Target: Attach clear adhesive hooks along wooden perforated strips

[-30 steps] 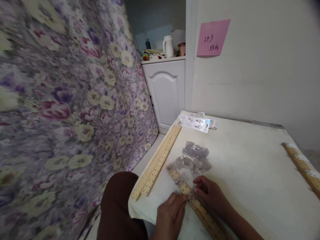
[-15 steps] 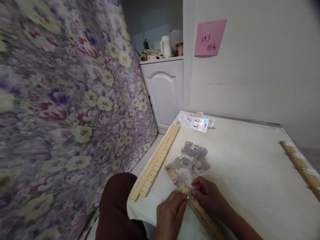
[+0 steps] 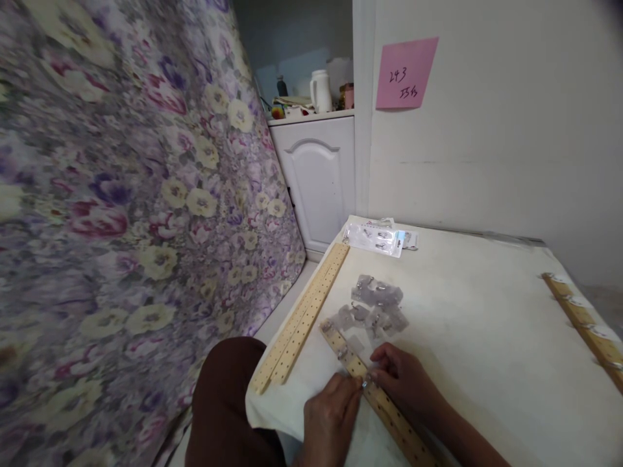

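Observation:
A perforated wooden strip [image 3: 359, 367] lies slanting across the near part of the table, with clear adhesive hooks [image 3: 343, 354] fixed along its far end. My left hand [image 3: 333, 410] is closed at the strip's left edge, its fingertips pressed by a metal hook [image 3: 366, 384]. On the opposite edge rests my right hand [image 3: 403, 373], fingers curled, the thumb tip against that same hook's clear base. Just beyond the hands, several more clear hooks [image 3: 377, 295] are scattered in a loose pile. The fingers partly cover the hook between them.
Two light perforated strips [image 3: 306, 318] lie along the table's left edge. Opened blister packaging [image 3: 374, 239] sits at the far left corner. Another wooden strip with hooks [image 3: 581, 318] is at the right edge. A flowered curtain [image 3: 146, 194] hangs on the left; a wall stands behind the table.
The view has shifted very slightly. Both hands stay at the same hook on the strip, with hardly any visible movement.

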Motion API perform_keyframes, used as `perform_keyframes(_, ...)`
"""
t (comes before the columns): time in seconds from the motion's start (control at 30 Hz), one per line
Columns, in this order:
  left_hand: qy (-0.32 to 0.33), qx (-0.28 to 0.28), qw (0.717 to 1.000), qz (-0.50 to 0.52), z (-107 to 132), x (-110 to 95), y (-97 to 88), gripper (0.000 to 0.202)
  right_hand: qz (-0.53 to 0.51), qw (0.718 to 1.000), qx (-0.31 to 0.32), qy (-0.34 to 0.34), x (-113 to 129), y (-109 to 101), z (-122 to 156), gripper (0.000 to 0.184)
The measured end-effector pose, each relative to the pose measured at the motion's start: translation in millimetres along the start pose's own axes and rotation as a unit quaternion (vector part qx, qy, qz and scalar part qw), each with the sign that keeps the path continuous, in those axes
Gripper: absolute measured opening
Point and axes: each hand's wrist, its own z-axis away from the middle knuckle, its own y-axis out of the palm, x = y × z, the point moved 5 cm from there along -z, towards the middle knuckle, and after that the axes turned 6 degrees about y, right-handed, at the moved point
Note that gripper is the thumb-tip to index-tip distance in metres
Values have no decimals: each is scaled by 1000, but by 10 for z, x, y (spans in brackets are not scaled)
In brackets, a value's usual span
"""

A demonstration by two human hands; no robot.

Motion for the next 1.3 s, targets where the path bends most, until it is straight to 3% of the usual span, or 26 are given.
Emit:
perform_keyframes(0.47,21,-4,1000,-6,-6,-16,-7,17,-55,998,7,39,-48,28,-88,18)
perform_keyframes(0.73,22,0,1000,-1,19,16,16,17,-43,999,4,26,-41,29,-87,16)
perform_keyframes(1.03,18,-36,999,37,23,20,-30,18,-74,997,-26,-7,-51,-19,-8,7)
perform_keyframes(1.13,-7,-38,996,85,32,48,-50,17,-90,995,-44,2,-67,-88,21,12)
perform_keyframes(1.3,-111,-46,982,147,16,123,-159,18,-97,986,-130,-30,-93,-308,25,14)
